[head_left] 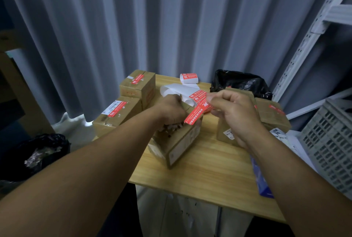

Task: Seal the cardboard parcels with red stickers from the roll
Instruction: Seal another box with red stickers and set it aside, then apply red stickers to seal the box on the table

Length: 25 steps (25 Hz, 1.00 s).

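Hiding its own fingertips, the left hand (171, 110) curled down over the parcel (182, 142), clutching the white backing strip (177, 89) that trailed back to the sticker roll (189, 78). Just beside it, the right hand (235, 112) pinched one end of a red sticker (197, 114) above the parcel's top. Sealed boxes (116, 116) stood left on the table (205, 175). Another box (272, 117) sat partly behind the right hand, and a grey crate (329, 145) was cut off at the edge.

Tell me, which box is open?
The middle box, under the left hand. Its flap is up; the two left boxes and the right box wear red stickers.
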### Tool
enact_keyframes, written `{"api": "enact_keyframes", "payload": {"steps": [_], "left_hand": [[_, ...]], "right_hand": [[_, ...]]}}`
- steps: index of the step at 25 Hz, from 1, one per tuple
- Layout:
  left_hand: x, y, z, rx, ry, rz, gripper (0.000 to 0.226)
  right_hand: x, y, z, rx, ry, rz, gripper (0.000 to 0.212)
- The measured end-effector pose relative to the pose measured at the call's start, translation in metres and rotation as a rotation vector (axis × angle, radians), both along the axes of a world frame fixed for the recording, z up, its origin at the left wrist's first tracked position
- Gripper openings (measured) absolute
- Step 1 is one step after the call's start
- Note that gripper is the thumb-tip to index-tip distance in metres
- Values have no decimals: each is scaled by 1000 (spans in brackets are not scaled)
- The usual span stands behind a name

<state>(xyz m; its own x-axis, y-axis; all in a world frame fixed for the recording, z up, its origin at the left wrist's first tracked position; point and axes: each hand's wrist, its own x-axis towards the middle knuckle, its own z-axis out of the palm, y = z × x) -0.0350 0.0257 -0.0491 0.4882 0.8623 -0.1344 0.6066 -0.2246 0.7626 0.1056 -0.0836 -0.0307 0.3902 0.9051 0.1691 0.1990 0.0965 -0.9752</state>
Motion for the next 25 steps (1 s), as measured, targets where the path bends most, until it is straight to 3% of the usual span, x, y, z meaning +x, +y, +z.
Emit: {"api": "enact_keyframes", "payload": {"steps": [5,9,11,14,16,19,25], "left_hand": [[9,-6,-12,52,5,-214,90],[0,0,-14,91,-115,-170,65],[-7,0,-9,86,-277,-69,45],[-14,-5,1,-17,-527,42,34],[-17,-8,7,-82,-544,90,23],[-16,-12,11,-134,-449,121,31],[-17,-18,10,-98,-441,104,17]], "right_hand": [[9,-1,-2,-7,49,-114,15],[10,2,-5,9,94,-159,8],[8,5,-6,20,101,-169,8],[4,8,-6,38,121,-180,10],[2,9,-6,40,124,-175,12],[-2,9,-6,52,132,-172,14],[-5,11,-7,56,139,-160,12]]}}
